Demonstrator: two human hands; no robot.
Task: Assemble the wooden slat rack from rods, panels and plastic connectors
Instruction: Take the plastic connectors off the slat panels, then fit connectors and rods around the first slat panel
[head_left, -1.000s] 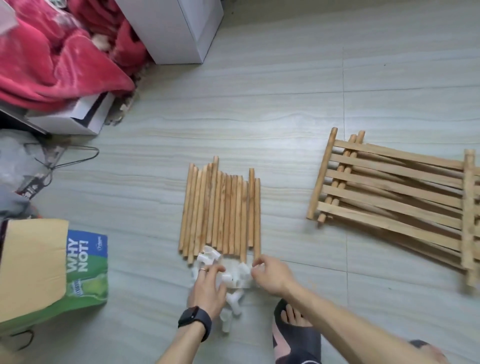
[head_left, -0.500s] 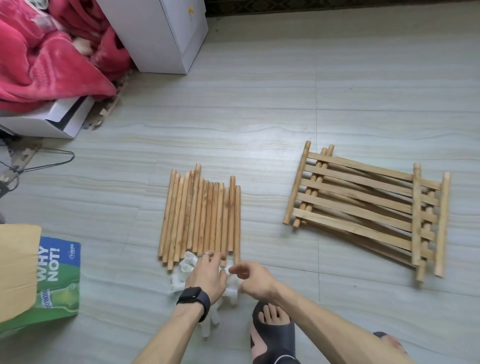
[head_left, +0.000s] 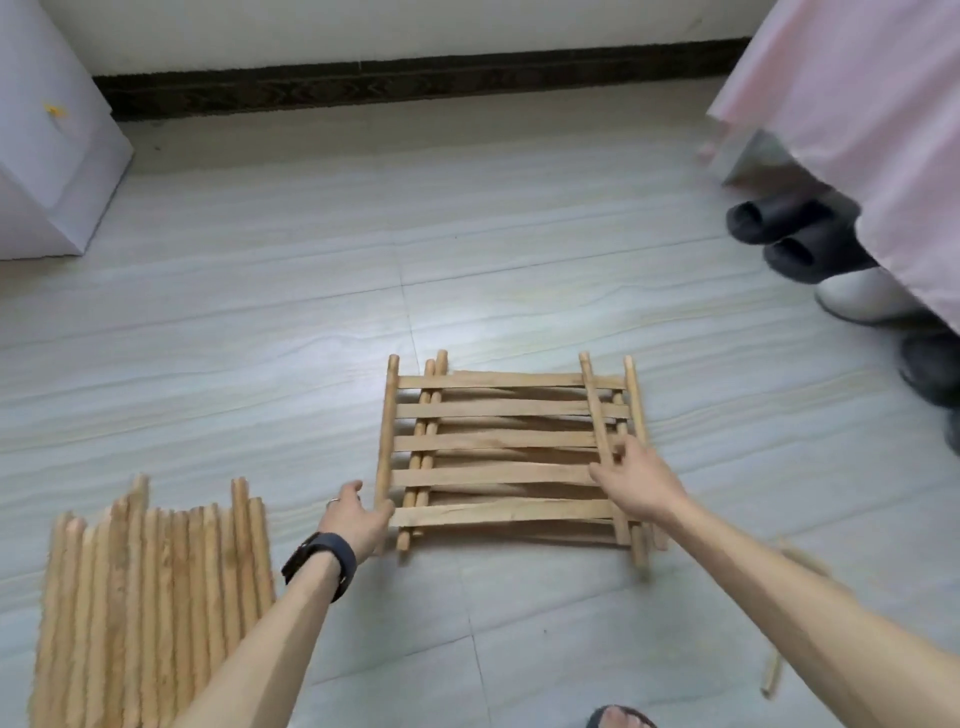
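Wooden panels (head_left: 498, 410): I'm leaving the connectors, reaching w/ left grip (head_left: 358, 519) & right grip (head_left: 641, 480), both apart; frames next, prob.

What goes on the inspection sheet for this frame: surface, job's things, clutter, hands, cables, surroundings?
Surface: pale tiled floor.
Job's things: stacked slat panels at centre; rod bundle lower left; connectors not in view.
Clutter: dark slippers and a loose rod at right.
Hands: left hand touches the stack's left rod; right hand rests on its right side, fingers straight.
Cables: nothing seen.
Surroundings: white cabinet left, pink cloth right, dark skirting behind.
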